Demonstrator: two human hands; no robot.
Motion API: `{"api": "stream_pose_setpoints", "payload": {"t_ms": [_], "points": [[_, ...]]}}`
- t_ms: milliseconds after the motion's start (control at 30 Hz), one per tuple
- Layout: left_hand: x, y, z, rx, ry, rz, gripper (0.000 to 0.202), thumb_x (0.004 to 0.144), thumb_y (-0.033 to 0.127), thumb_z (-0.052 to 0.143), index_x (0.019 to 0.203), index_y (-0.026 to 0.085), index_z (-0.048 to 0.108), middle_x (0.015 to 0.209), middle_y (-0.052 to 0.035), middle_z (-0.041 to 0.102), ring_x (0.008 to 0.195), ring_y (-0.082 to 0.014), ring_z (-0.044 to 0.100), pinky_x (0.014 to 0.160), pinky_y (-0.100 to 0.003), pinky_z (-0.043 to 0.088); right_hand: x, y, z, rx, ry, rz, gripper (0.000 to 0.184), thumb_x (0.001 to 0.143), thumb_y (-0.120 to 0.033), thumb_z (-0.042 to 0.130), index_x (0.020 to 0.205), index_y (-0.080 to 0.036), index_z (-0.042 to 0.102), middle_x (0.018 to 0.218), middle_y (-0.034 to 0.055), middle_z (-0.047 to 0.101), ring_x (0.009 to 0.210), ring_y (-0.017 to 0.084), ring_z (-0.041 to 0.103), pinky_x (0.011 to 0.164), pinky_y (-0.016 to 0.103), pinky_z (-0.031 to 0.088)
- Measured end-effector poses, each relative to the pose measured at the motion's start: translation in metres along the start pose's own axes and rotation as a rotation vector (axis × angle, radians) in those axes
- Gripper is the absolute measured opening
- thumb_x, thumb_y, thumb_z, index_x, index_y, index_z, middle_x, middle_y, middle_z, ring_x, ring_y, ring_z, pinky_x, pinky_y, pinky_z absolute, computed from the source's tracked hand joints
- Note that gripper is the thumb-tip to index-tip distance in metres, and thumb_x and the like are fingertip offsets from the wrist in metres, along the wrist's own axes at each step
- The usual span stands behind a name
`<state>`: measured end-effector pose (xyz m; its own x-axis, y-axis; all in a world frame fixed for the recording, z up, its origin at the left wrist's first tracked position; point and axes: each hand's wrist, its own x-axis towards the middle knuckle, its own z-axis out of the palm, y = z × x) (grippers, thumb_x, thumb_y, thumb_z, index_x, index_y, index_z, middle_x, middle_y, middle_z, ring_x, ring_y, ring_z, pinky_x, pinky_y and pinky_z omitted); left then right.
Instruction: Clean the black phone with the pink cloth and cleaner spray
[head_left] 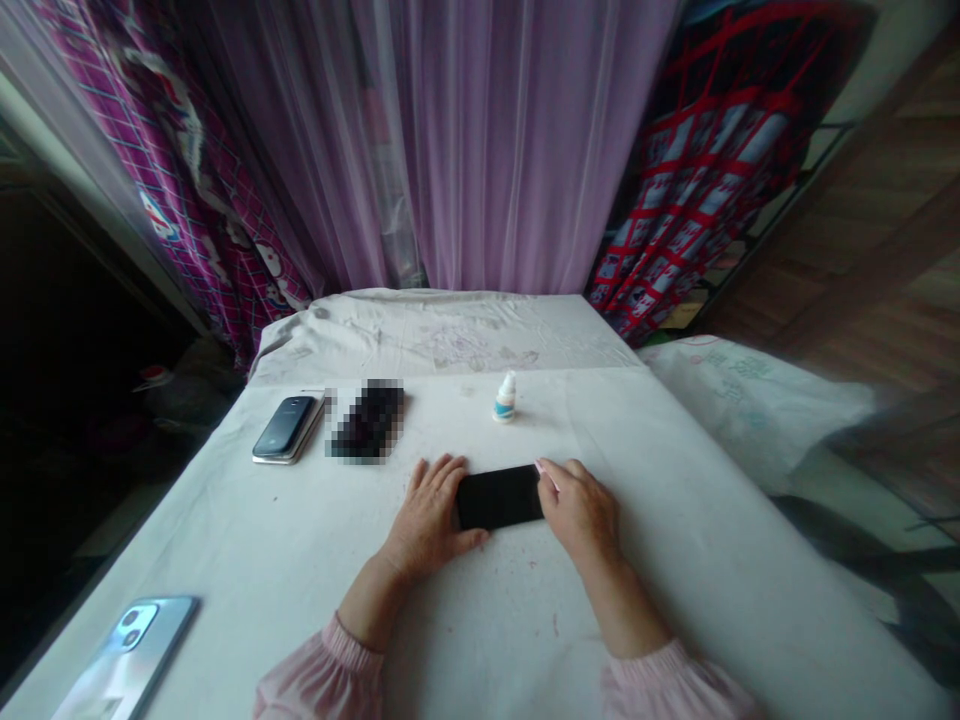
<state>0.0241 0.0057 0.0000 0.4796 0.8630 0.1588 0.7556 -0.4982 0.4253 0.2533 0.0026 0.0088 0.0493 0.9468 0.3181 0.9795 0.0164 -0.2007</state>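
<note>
A black smartphone (499, 497) lies flat, dark screen up, on the white-covered table in front of me. My left hand (431, 510) steadies its left end, thumb along the near edge and fingers stretched at the far side. At the right end, my right hand (581, 505) is closed, pressed against the screen's far corner. A small pink thing (547, 473), perhaps cloth, shows between its fingers; most of it is hidden. Beyond the smartphone stands a small white bottle (505, 400) with a blue and white label.
To the left, a dark phone (285, 426) rests on a lighter flat one. Beside it is a pixelated dark object (369, 422). A silver-blue phone (135, 655) lies at the near left. Purple curtains (517, 150) hang behind the table; a white plastic bag (750, 410) is at right.
</note>
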Motion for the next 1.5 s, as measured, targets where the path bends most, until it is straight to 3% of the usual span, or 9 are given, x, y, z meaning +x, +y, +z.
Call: {"api": "stream_pose_setpoints", "payload": {"t_ms": [233, 567, 867, 1200, 1500], "points": [[-0.001, -0.001, 0.002, 0.015, 0.009, 0.007, 0.076, 0.071, 0.057, 0.071, 0.130, 0.015, 0.047, 0.142, -0.0193, 0.048, 0.137, -0.0371, 0.036, 0.112, -0.062, 0.018, -0.005, -0.023, 0.002, 0.076, -0.018, -0.114, 0.030, 0.090, -0.022, 0.047, 0.105, -0.025, 0.073, 0.079, 0.0038, 0.065, 0.066, 0.014, 0.056, 0.061, 0.027, 0.032], [0.000, -0.002, 0.003, 0.013, 0.015, 0.010, 0.076, 0.071, 0.056, 0.072, 0.131, 0.017, 0.048, 0.142, -0.0178, 0.048, 0.137, -0.0368, 0.036, 0.113, -0.062, 0.018, 0.001, 0.005, -0.005, -0.015, -0.012, 0.062, 0.030, 0.089, -0.022, 0.047, 0.103, -0.025, 0.074, 0.082, 0.0046, 0.067, 0.063, 0.013, 0.055, 0.058, 0.028, 0.031], [-0.001, -0.001, 0.002, 0.013, 0.004, -0.001, 0.078, 0.070, 0.057, 0.072, 0.131, 0.016, 0.047, 0.141, -0.0188, 0.049, 0.137, -0.0370, 0.036, 0.113, -0.062, 0.018, -0.010, -0.033, -0.004, 0.052, -0.047, -0.122, 0.030, 0.090, -0.021, 0.046, 0.105, -0.025, 0.072, 0.079, 0.0035, 0.064, 0.066, 0.014, 0.056, 0.061, 0.028, 0.031], [-0.001, -0.001, 0.001, -0.007, 0.010, 0.010, 0.077, 0.071, 0.057, 0.071, 0.133, 0.018, 0.046, 0.142, -0.0178, 0.048, 0.137, -0.0361, 0.036, 0.113, -0.061, 0.017, 0.000, 0.003, -0.006, -0.011, -0.023, 0.047, 0.030, 0.088, -0.021, 0.049, 0.103, -0.025, 0.074, 0.084, 0.0045, 0.069, 0.065, 0.014, 0.057, 0.058, 0.027, 0.032], [0.000, -0.001, 0.001, 0.007, 0.012, 0.008, 0.077, 0.072, 0.059, 0.070, 0.132, 0.017, 0.046, 0.141, -0.0185, 0.049, 0.136, -0.0367, 0.037, 0.112, -0.061, 0.019, -0.008, -0.027, -0.007, 0.045, -0.062, -0.107, 0.030, 0.090, -0.021, 0.048, 0.105, -0.026, 0.073, 0.080, 0.0038, 0.066, 0.065, 0.014, 0.056, 0.060, 0.027, 0.031]]}}
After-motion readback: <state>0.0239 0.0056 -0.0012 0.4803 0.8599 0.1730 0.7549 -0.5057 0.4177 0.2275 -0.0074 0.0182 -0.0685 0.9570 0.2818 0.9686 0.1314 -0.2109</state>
